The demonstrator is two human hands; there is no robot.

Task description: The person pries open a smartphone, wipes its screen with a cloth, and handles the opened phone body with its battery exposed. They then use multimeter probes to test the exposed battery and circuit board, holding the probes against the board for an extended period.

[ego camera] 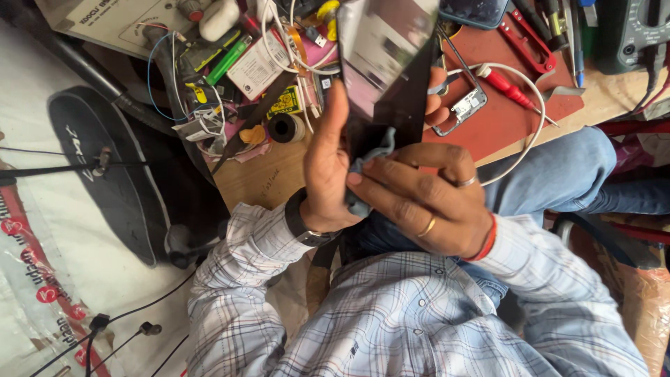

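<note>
My left hand, with a black watch on its wrist, grips a black glossy flat screen panel by its lower edge and holds it upright above my lap. The thumb lies along the panel's left side and the fingertips show behind its right side. My right hand, with two rings and a red thread at the wrist, presses a small blue-grey cloth against the lower part of the panel. The panel's face mirrors the room.
A cluttered wooden workbench lies ahead with a red mat, a red-handled screwdriver, a metal phone frame, a white cable, red snips, a black tape roll and a multimeter. A black round base sits on the floor at left.
</note>
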